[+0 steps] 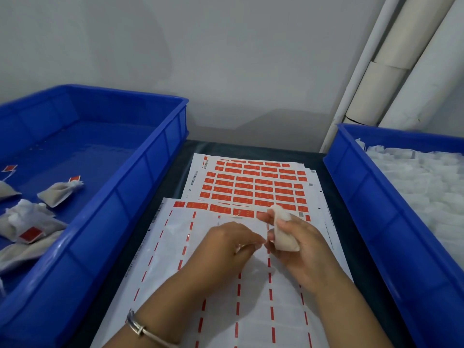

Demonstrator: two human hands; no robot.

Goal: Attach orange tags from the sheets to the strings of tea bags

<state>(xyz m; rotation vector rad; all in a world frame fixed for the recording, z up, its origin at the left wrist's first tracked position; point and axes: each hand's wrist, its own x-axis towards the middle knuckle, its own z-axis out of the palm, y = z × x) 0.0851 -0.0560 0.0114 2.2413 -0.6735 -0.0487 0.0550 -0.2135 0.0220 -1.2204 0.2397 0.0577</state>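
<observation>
Right hand [298,244] low over the near, mostly stripped sheet [251,310], palm turned inward, grip closed round a white tea bag [282,232] held upright between thumb and curled fingers. Left hand [226,243] just beside it, back up, fingertips pinched together on something thin at the meeting point of the two hands, probably the bag's string; too fine to tell for certain. Silver bangle [140,329] on the left wrist.

Farther back on the dark surface [165,197], a fuller sheet of orange tags [253,187], partly overlapped by the near one.

Left blue bin [140,172]: a few tagged tea bags [60,193] lying loose at its near left, orange tags showing. Right blue bin [351,177]: heaped with white untagged bags [421,177].
</observation>
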